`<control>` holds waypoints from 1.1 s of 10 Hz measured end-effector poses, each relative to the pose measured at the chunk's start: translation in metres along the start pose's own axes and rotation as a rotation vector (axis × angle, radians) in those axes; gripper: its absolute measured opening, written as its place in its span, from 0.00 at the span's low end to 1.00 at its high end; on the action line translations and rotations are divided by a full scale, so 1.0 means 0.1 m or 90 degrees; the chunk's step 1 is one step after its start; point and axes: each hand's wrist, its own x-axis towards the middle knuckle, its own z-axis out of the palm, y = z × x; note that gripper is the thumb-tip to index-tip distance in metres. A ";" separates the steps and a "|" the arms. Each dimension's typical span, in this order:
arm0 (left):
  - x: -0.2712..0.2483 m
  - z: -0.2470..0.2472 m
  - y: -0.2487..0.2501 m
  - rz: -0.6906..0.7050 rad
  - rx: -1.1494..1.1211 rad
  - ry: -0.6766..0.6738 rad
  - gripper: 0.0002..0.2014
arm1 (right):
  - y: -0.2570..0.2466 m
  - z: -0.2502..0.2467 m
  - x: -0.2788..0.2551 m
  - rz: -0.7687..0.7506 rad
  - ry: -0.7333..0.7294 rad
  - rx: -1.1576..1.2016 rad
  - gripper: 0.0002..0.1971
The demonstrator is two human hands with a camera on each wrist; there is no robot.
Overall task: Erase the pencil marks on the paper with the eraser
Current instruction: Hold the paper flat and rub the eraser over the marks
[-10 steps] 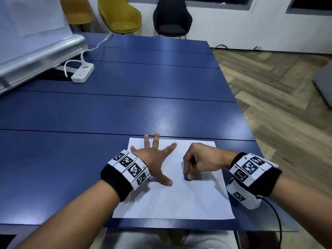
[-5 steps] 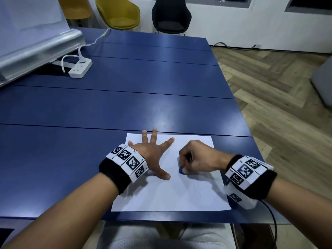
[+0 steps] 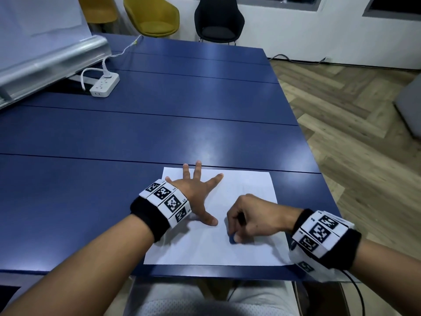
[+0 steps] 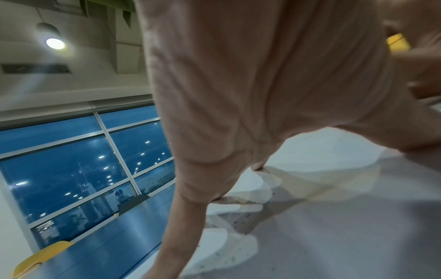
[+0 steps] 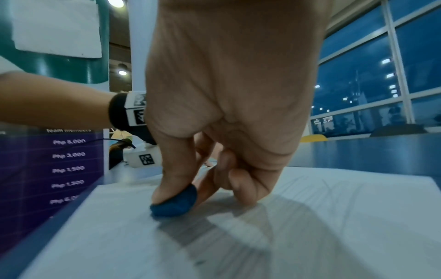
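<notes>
A white sheet of paper (image 3: 205, 249) lies near the front edge of the blue table (image 3: 159, 124). My left hand (image 3: 197, 190) lies flat on its upper left part, fingers spread, pressing it down. My right hand (image 3: 252, 218) pinches a small blue eraser (image 3: 232, 239) between thumb and fingers, and the eraser touches the paper at mid-sheet. The right wrist view shows the eraser (image 5: 175, 203) under the thumb on the paper (image 5: 310, 226), with faint pencil lines (image 5: 334, 190) to its right. The left wrist view shows the palm (image 4: 238, 85) over the paper (image 4: 346, 207).
A white power strip (image 3: 104, 85) with its cable lies at the table's far left beside a silver rail (image 3: 52, 62). Yellow chairs (image 3: 155, 17) and a black chair (image 3: 218, 19) stand beyond the far edge. Wooden floor (image 3: 353, 124) runs along the right side.
My right hand has carried the eraser down the sheet toward me, after shifting slightly left. The left hand has stayed flat on the paper.
</notes>
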 end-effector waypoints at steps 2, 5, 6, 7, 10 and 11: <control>-0.01 -0.01 0.00 0.001 -0.006 -0.004 0.65 | -0.06 0.06 -0.02 -0.004 -0.005 0.007 0.05; -0.03 -0.01 0.00 0.005 -0.013 -0.002 0.64 | -0.09 0.07 -0.06 0.003 -0.035 -0.011 0.06; -0.02 -0.01 0.01 0.003 -0.006 -0.003 0.64 | -0.05 -0.02 0.01 0.017 -0.020 -0.032 0.05; -0.02 -0.01 0.01 -0.001 -0.001 -0.004 0.65 | 0.10 -0.34 0.26 0.045 0.130 -0.024 0.05; 0.00 -0.01 0.01 -0.003 0.003 -0.014 0.65 | 0.14 -0.43 0.30 0.065 0.077 -0.002 0.04; -0.01 -0.02 0.02 -0.003 0.004 -0.016 0.65 | 0.20 -0.61 0.42 0.071 0.143 -0.026 0.05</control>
